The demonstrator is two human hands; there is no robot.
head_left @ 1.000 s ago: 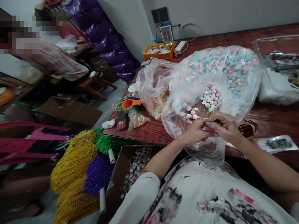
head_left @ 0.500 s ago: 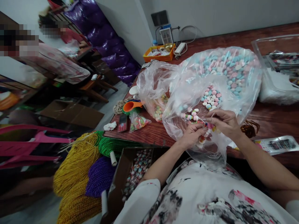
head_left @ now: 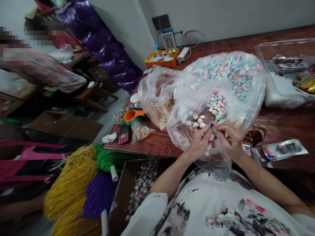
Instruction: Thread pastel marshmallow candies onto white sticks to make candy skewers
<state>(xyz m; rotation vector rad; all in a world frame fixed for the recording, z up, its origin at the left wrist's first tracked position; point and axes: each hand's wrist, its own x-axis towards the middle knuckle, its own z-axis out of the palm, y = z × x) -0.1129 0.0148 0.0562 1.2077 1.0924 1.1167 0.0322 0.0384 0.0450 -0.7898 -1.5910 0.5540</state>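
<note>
My left hand (head_left: 200,142) is closed in a pinch on a string of pastel candy-like beads (head_left: 209,147), part of which hangs below the fingers. Right beside it, my right hand (head_left: 230,139) is also closed, its thumb and fingertips meeting at the same spot. A small blue and red piece (head_left: 212,125) shows between the fingertips; what it is I cannot make out. Just beyond the hands, more strung beads (head_left: 196,124) lie on a clear plastic bag (head_left: 179,131). Loose pink, blue and white beads (head_left: 217,102) rest near the bag's mouth, with many more inside it.
An orange scoop (head_left: 133,114), a small bag of beads (head_left: 142,131) and a phone-like device (head_left: 123,134) lie on the left of the table. A clear bin (head_left: 283,95) and a silver packet (head_left: 285,150) are at right. Below sits a cardboard box (head_left: 120,196) beside yellow cord (head_left: 73,186).
My right hand has come lower and closer to my left, its fingers curling in. The white strand stretched between the hands no longer shows clearly. The whole view has shifted slightly.
</note>
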